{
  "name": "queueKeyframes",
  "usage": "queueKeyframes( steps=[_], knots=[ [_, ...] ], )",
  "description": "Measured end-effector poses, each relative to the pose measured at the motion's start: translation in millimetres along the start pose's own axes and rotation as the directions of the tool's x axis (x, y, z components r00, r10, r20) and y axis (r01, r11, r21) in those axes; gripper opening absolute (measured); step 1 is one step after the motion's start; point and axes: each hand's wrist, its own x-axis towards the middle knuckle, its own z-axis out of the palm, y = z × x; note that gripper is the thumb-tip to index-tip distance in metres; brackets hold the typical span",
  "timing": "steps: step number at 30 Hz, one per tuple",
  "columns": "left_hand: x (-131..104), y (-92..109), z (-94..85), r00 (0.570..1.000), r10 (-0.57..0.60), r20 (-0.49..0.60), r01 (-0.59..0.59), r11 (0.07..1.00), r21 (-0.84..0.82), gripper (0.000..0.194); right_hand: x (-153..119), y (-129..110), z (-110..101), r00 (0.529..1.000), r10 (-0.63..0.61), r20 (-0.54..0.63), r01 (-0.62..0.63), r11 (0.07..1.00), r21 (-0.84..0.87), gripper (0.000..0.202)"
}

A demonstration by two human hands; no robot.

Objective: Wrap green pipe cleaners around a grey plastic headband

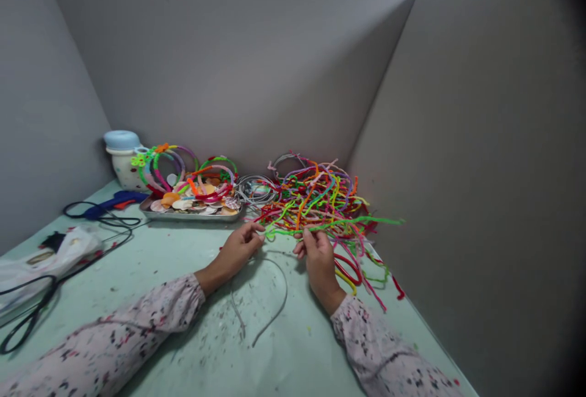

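A bright green pipe cleaner (357,221) stretches between my two hands, its long free end reaching out to the right. My right hand (319,259) pinches it between thumb and fingers. At its curled left end, the fingertips of my left hand (238,252) are closed on it. Below and between the hands, a bare grey wire headband (285,287) lies on the table, its two ends towards me. Just beyond my hands is a tangled heap of coloured pipe cleaners (320,195), with some strands spilling towards the right table edge.
Behind my left hand, a metal tray (192,217) holds flat pieces and colourful wrapped headbands (176,168). Coiled grey wire (257,189) lies beside it. Further left are a blue-lidded container (124,162), a blue tool (107,204), a black cable (59,279) and a plastic bag (75,247). Grey partitions (247,67) enclose the table.
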Motion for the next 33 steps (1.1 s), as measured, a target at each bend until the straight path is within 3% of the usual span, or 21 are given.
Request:
queueKeyframes(
  steps=[6,12,16,21,33],
  knots=[
    [-2.5,0.5,0.8,1.000,-0.006,0.023,0.006,1.000,-0.016,0.026,2.0,3.1,-1.4,1.000,0.009,-0.001,-0.009,1.000,0.010,0.029],
    [-4.6,2.2,2.2,0.999,0.028,0.027,-0.029,0.997,0.073,0.023,0.8,-0.1,-1.8,1.000,0.024,0.005,-0.024,1.000,0.000,0.025],
    [-6.9,5.9,6.1,1.000,0.027,0.000,-0.027,0.993,0.114,0.021,-2.0,-2.2,-0.1,0.994,0.051,0.100,-0.050,0.999,-0.018,0.024],
    [-12.0,9.1,11.1,0.995,0.070,0.078,-0.079,0.988,0.129,0.023,-4.8,1.2,4.0,0.960,0.115,0.256,-0.093,0.991,-0.096,0.025],
    [-10.8,4.3,8.4,0.983,0.079,0.166,-0.103,0.985,0.139,0.026,-3.8,0.3,3.0,0.942,0.148,0.301,-0.121,0.987,-0.104,0.030]
  ],
)
